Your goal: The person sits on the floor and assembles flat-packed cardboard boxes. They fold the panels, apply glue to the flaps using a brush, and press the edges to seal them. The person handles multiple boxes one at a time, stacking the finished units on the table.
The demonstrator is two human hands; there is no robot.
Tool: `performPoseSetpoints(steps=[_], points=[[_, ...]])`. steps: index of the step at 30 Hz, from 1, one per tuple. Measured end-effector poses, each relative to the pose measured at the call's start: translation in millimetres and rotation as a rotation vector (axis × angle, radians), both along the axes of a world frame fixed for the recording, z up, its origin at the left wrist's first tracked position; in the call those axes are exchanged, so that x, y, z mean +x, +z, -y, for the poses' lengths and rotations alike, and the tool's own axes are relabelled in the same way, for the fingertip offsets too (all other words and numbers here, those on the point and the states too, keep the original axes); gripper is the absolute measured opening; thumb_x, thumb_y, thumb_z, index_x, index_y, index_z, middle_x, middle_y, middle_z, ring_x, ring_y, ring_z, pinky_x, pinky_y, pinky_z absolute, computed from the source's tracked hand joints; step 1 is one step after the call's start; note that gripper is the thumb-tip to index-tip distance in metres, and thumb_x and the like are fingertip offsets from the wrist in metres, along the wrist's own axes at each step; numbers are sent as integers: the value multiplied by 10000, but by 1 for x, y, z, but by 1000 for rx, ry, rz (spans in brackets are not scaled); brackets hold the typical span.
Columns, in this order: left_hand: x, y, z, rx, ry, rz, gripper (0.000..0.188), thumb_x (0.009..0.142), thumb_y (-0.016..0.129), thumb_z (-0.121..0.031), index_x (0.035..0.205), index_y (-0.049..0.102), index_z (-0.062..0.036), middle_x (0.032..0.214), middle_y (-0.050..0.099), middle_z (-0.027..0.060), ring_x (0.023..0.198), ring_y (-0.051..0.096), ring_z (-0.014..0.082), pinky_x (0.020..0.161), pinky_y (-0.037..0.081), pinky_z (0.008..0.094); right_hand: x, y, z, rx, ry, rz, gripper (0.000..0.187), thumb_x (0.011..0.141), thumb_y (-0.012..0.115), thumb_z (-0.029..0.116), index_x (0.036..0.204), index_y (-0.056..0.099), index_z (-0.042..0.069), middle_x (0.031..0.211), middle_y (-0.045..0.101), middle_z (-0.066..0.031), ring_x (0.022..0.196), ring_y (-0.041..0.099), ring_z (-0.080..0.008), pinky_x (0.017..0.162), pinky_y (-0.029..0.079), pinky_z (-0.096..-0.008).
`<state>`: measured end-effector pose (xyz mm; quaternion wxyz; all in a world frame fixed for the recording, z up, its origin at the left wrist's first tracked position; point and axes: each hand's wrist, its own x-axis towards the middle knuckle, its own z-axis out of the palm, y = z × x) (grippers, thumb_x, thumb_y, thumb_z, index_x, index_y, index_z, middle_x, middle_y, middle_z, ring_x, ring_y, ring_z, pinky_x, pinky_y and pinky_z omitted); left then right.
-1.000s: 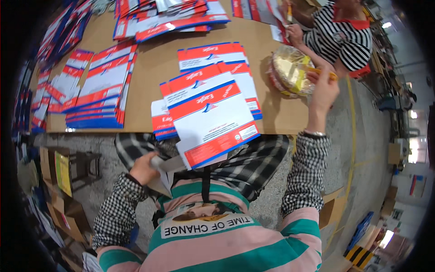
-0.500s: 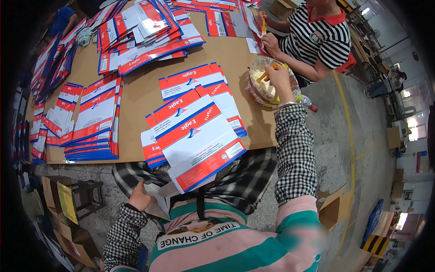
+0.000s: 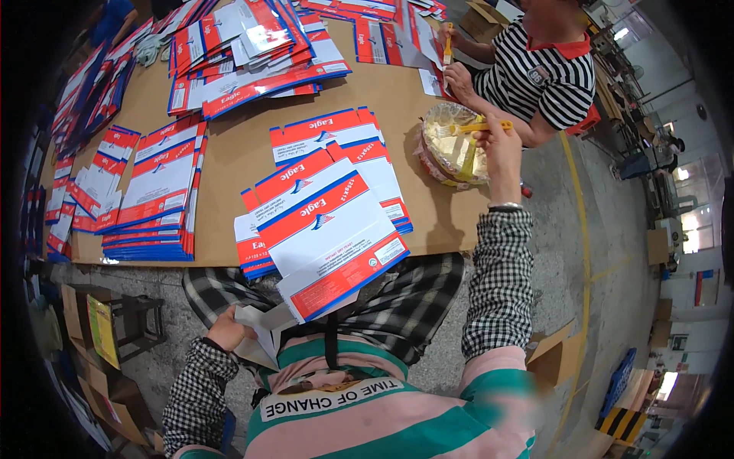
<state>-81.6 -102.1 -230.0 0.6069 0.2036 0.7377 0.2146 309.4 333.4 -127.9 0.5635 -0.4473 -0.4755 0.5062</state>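
Observation:
My right hand (image 3: 501, 144) is closed around a flat paintbrush (image 3: 468, 129) with a yellow handle, its bristles pointing left. The brush is over a plastic-lined tub (image 3: 443, 172) of cream-coloured paste at the table's right. By my lap, my left hand (image 3: 230, 331) pinches the white flap (image 3: 264, 336) of an unfolded carton. That red, white and blue printed carton (image 3: 329, 237) lies tilted on top of more flat cartons, its near end reaching past the table edge over my lap.
The brown-covered table (image 3: 397, 99) bears more flat cartons: a neat stack (image 3: 157, 187) at left and a tall pile (image 3: 245, 53) behind. A co-worker in a striped shirt (image 3: 547, 73) holds another yellow brush (image 3: 448, 47) at the far right. A stool (image 3: 134, 325) stands at lower left.
My right hand has lifted the brush up out of the tub and turned it to lie nearly level. My left hand keeps its hold on the flap.

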Motion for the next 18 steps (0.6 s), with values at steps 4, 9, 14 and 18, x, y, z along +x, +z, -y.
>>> performPoseSetpoints(steps=[4,9,14,18], points=[[-12,-10,22,98,-50,91,604,666,708,-9,1235,510,-40,1094,648,90,1027,603,215,885,489,348,-22,10,44,18,246,-251,145,956,559,165,968,582,22,834,626,-73,613,586,-146,524,459,-249],[-2,16,-17,27,-228,-154,607,667,714,-37,1233,496,-13,1079,646,147,998,609,247,867,491,356,-80,-10,125,-228,652,-357,122,940,521,114,955,557,-2,905,616,-120,655,585,-173,600,487,-292],[19,60,-71,-69,-63,-24,600,649,688,29,1218,496,21,1065,641,112,967,610,211,837,504,326,-133,-19,195,-313,1032,-229,93,906,498,35,943,558,-26,931,613,-111,736,605,-148,669,514,-289],[19,62,-78,20,-70,-73,573,635,680,37,1183,516,16,1043,645,109,952,615,209,830,506,328,-160,-8,215,-290,1189,-32,47,864,534,0,894,568,-13,892,619,-78,776,602,-122,700,492,-259]])
